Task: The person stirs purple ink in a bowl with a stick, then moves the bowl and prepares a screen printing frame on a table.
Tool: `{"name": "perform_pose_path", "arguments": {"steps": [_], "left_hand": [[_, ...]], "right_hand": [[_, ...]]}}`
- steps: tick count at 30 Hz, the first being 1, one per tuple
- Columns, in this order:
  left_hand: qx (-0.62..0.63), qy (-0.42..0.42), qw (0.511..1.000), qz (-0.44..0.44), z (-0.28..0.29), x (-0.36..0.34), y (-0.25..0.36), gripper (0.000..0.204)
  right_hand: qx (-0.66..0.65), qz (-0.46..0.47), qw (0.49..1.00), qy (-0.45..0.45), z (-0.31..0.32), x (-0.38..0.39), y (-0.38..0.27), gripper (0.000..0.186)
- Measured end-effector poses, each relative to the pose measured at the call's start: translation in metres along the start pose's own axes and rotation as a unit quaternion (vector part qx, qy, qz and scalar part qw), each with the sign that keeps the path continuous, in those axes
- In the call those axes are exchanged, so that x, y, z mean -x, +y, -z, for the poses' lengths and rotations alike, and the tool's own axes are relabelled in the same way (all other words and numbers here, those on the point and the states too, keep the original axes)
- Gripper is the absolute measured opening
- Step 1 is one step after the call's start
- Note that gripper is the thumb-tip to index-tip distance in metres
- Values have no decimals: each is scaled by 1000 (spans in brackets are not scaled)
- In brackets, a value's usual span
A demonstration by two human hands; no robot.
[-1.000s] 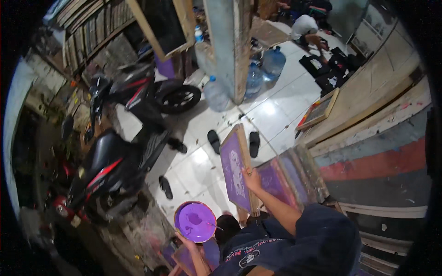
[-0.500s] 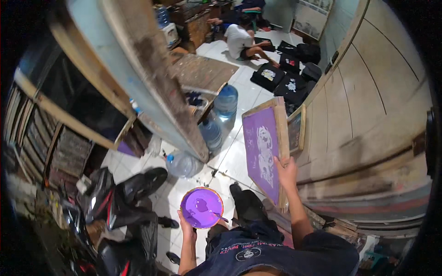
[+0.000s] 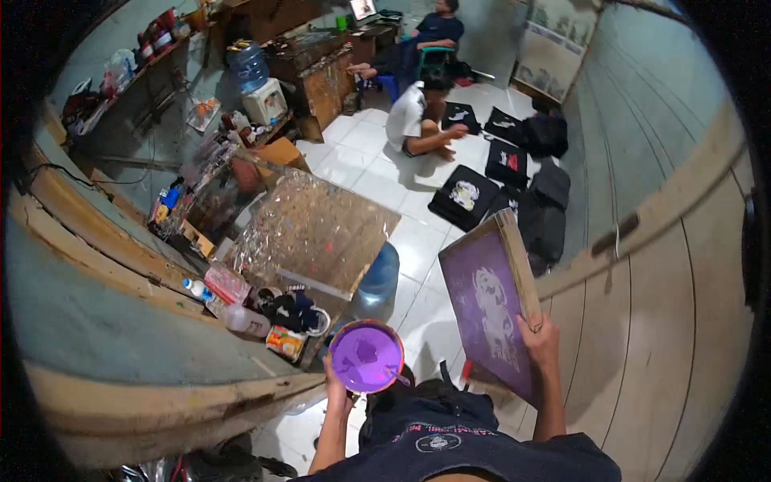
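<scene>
My left hand [image 3: 337,392] is closed around the side of a round tub [image 3: 353,344] of bright purple liquid, which looks like emulsion or ink. A spoon-like tool [image 3: 395,374] leans in it near the right rim. My right hand [image 3: 540,341] grips the wooden edge of a screen-printing frame [image 3: 474,281] with purple mesh and a pale figure design, held tilted upright in front of me. The fingers below the tub are partly hidden.
A paint-specked worktable [image 3: 313,229] stands ahead left, with a blue water jug [image 3: 377,281] by its corner. Black printed shirts [image 3: 462,197] lie on the tiled floor beside a crouching person [image 3: 414,120]. Another person [image 3: 438,36] sits behind. A plank door [image 3: 642,321] stands at right.
I have moved forward through the doorway into the room, carrying the tub and the screen frame. The motorbike has nearly left view, and the crouching person has raised their hands.
</scene>
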State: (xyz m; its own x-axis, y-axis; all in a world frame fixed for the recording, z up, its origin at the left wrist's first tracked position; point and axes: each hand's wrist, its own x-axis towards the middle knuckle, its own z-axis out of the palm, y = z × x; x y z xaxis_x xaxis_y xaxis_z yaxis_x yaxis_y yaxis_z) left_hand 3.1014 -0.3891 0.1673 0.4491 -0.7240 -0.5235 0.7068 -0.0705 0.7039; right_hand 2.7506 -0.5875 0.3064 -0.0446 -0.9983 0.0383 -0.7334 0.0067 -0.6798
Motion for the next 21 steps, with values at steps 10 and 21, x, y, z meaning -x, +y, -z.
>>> {"name": "perform_pose_path", "arguments": {"steps": [10, 21], "left_hand": [[24, 88, 994, -52, -148, -268, 44, 67], [134, 280, 941, -133, -235, -437, 78, 71]], "right_hand": [[52, 180, 981, -57, 6, -328, -109, 30], [-62, 383, 888, -247, -126, -630, -301, 26]]}}
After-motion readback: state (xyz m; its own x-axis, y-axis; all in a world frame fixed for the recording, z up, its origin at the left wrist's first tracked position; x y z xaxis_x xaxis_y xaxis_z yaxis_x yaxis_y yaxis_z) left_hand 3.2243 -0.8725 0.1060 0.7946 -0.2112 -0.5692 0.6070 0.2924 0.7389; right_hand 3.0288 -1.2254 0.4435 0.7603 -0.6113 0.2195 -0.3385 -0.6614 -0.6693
